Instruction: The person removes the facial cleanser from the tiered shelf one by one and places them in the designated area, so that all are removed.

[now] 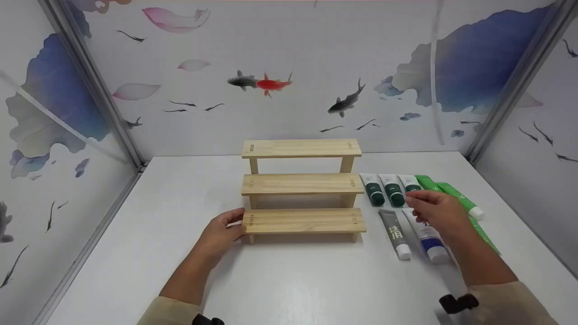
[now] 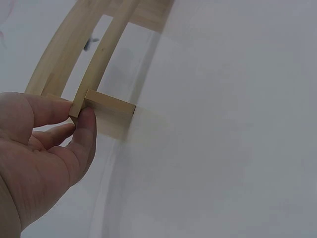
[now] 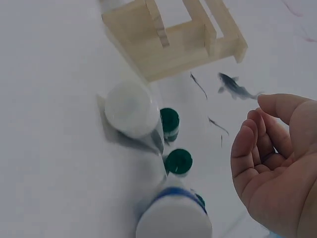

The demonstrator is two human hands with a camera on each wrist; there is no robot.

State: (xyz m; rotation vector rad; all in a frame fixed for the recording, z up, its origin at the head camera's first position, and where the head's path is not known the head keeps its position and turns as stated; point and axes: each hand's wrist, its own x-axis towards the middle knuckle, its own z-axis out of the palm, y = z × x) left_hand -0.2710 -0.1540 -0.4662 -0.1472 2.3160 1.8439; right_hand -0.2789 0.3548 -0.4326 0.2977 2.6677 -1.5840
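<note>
A pale three-step wooden shelf stand (image 1: pixel 303 184) stands mid-table. My left hand (image 1: pixel 224 232) pinches the left end of its lowest board, thumb and fingers at the board's edge (image 2: pixel 101 67). Over the tubes on the right hovers my right hand (image 1: pixel 440 214), fingers loosely bent, nothing between them; the right wrist view shows a gap between thumb and fingertips of this hand (image 3: pixel 280 161). Beneath it lies a white tube with a blue band (image 1: pixel 432 246), partly hidden by the hand. Beside that is a grey tube with a white cap (image 1: pixel 393 229).
White tubes with dark green ends (image 1: pixel 374 192) lie in a row right of the stand. Several bright green tubes (image 1: pixel 458 197) lie farther right, one partly behind the right forearm. White panels with painted fish (image 1: pixel 345 101) enclose the white table (image 1: pixel 180 203).
</note>
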